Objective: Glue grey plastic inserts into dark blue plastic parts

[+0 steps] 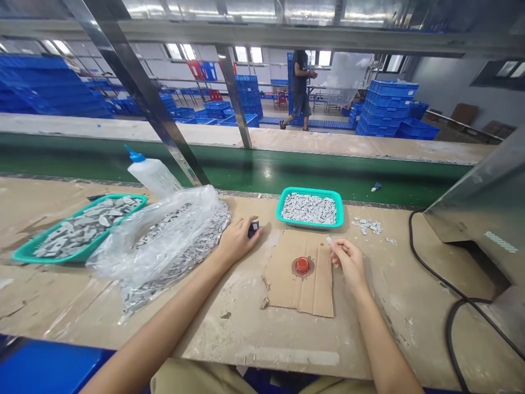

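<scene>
My left hand point(238, 239) rests on the bench with thumb and fingers closed around a small black block point(254, 227); the fingers partly cover it. Pinched between the thumb and fingertips of my right hand point(348, 261) is a small flat whitish piece point(330, 241), above the right edge of a cardboard sheet point(283, 290). A round red cap-like dish point(302, 265) sits on that sheet inside a dark wet stain. Behind it stands a green basket point(309, 223) full of small whitish-grey pieces.
A clear plastic bag point(164, 235) of grey pieces lies left, beside another green basket point(82, 254) and a white bottle point(153, 174) with a blue nozzle. Loose pieces point(369, 225), a black cable point(426, 284) and a metal housing point(484, 219) are right. A person point(301, 90) walks beyond the green belt point(279, 169).
</scene>
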Demonstrator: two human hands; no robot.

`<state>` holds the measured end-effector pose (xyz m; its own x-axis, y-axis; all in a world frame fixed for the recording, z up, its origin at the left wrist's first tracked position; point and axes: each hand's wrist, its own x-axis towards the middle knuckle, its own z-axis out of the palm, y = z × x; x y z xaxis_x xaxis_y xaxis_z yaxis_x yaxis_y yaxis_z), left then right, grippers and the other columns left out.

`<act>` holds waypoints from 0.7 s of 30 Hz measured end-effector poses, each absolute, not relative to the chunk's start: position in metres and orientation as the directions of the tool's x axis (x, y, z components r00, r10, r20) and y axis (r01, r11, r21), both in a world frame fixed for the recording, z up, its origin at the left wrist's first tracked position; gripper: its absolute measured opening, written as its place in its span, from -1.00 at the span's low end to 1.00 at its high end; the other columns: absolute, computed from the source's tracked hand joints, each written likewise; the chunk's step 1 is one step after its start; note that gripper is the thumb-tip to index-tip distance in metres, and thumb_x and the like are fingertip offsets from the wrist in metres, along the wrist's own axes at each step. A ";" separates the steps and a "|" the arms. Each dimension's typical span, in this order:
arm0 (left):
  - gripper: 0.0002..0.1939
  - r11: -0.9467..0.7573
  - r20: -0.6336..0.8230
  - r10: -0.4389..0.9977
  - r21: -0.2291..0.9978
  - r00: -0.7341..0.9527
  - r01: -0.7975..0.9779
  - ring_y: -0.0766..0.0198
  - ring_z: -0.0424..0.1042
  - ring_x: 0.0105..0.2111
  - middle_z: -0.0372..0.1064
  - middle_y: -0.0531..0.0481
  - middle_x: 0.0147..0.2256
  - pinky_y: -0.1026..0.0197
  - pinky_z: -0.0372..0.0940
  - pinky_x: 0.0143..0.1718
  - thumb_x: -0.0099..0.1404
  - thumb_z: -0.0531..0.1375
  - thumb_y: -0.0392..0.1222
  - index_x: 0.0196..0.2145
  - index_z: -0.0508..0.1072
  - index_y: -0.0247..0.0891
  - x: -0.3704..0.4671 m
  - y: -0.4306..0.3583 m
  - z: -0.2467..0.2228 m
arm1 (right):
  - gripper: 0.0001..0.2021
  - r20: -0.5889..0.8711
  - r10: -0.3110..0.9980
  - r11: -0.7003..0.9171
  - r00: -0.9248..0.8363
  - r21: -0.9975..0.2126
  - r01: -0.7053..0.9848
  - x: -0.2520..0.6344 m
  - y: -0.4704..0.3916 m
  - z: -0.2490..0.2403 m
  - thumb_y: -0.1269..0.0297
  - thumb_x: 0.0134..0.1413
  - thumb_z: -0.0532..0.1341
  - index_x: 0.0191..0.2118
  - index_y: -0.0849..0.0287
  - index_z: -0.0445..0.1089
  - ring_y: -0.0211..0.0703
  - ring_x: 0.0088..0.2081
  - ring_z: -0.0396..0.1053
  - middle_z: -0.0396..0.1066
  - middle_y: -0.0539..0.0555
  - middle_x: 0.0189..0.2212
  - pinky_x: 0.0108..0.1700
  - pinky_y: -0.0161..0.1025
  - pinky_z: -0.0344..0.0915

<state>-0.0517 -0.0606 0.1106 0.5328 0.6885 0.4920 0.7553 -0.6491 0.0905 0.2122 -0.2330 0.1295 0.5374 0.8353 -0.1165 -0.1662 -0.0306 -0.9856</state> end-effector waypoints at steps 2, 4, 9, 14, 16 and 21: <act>-0.56 -0.621 0.533 0.695 0.108 0.482 0.776 -0.05 0.43 -0.09 0.49 -0.26 -0.17 -0.01 0.30 -0.07 0.41 -0.03 0.03 0.03 0.36 -0.35 -0.051 -0.059 0.111 | -0.53 -0.119 0.840 -0.044 0.530 -0.987 -0.152 0.214 -0.232 0.128 -0.15 -0.29 0.41 -0.47 0.19 0.41 -0.34 -0.61 0.18 0.27 -0.07 -0.65 -0.60 -0.39 0.07; -0.54 -0.607 0.561 0.698 0.133 0.445 0.784 -0.09 0.38 0.01 0.46 -0.30 -0.09 -0.07 0.26 -0.01 0.42 -0.04 0.02 0.07 0.34 -0.36 -0.052 -0.058 0.113 | -0.53 -0.127 0.849 -0.062 0.513 -0.988 -0.143 0.215 -0.232 0.127 -0.15 -0.30 0.41 -0.46 0.19 0.42 -0.35 -0.60 0.19 0.28 -0.06 -0.64 -0.60 -0.39 0.06; -0.58 -0.692 0.518 0.669 0.175 0.533 0.700 -0.02 0.33 0.11 0.43 -0.19 0.04 -0.08 0.15 0.13 0.43 -0.04 0.03 0.03 0.41 -0.24 -0.056 -0.063 0.118 | -0.53 -0.163 0.888 -0.119 0.429 -0.985 -0.128 0.215 -0.236 0.130 -0.13 -0.33 0.43 -0.44 0.20 0.46 -0.36 -0.59 0.19 0.30 -0.04 -0.60 -0.61 -0.40 0.03; -0.57 -0.736 0.444 0.654 0.186 0.612 0.651 -0.05 0.33 0.11 0.27 -0.24 0.18 -0.08 0.20 0.11 0.37 0.04 0.03 0.06 0.44 -0.23 -0.059 -0.068 0.116 | -0.58 -0.239 0.930 -0.228 0.279 -0.971 -0.075 0.209 -0.244 0.139 -0.07 -0.30 0.44 -0.48 0.22 0.47 -0.37 -0.60 0.17 0.31 -0.02 -0.60 -0.64 -0.41 -0.03; -0.56 -0.748 0.448 0.641 0.183 0.623 0.638 -0.08 0.33 0.10 0.25 -0.27 0.19 -0.09 0.22 0.09 0.35 0.06 0.01 0.07 0.43 -0.24 -0.059 -0.067 0.114 | -0.58 -0.272 0.936 -0.271 0.225 -0.962 -0.037 0.206 -0.246 0.141 -0.07 -0.31 0.45 -0.50 0.23 0.47 -0.37 -0.62 0.16 0.31 -0.01 -0.61 -0.66 -0.41 -0.05; -0.59 -0.766 0.479 0.617 0.182 0.625 0.617 -0.05 0.35 0.06 0.30 -0.29 0.12 -0.07 0.22 0.07 0.37 0.03 -0.06 0.06 0.42 -0.29 -0.060 -0.062 0.112 | -0.58 -0.282 0.939 -0.294 0.196 -0.955 0.036 0.202 -0.244 0.138 -0.09 -0.29 0.44 -0.50 0.21 0.45 -0.39 -0.63 0.14 0.30 -0.03 -0.62 -0.67 -0.43 -0.06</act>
